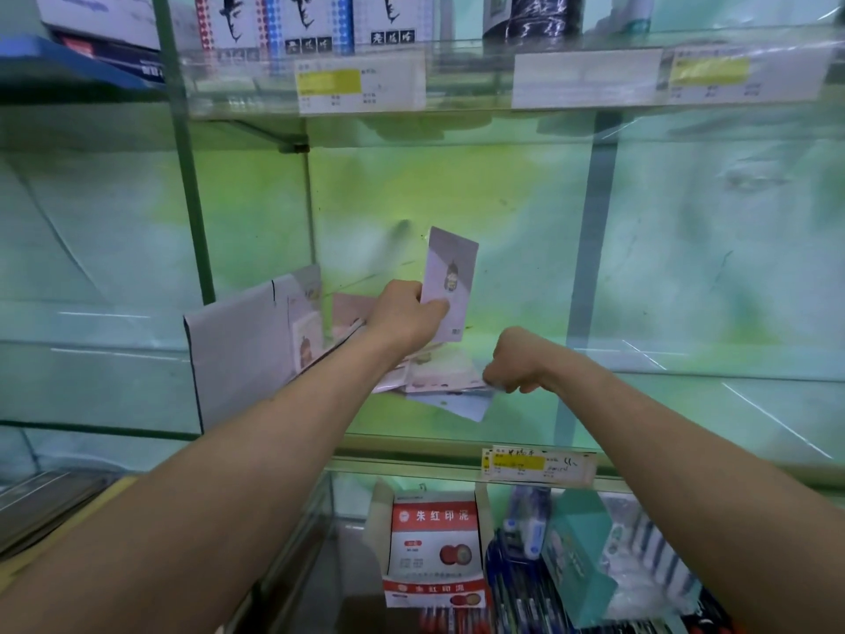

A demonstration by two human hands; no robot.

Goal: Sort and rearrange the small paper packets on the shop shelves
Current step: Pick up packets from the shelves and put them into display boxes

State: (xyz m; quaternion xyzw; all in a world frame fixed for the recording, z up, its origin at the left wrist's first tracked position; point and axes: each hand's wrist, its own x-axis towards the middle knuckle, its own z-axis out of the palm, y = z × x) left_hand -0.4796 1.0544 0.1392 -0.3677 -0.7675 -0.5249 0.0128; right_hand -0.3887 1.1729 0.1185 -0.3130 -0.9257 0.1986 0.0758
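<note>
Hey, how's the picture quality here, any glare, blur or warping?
Head view: white glare streaks cross the glass shelf at right; the wide-angle lens bows the shelf edges; the price labels are too soft to read; the packet in the left hand is fairly sharp; the loose packets by the right hand are smeared; green cast overall.

Two hands (404, 315) (514, 363); one raised packet (450, 276); one packet pile (439, 377).
</note>
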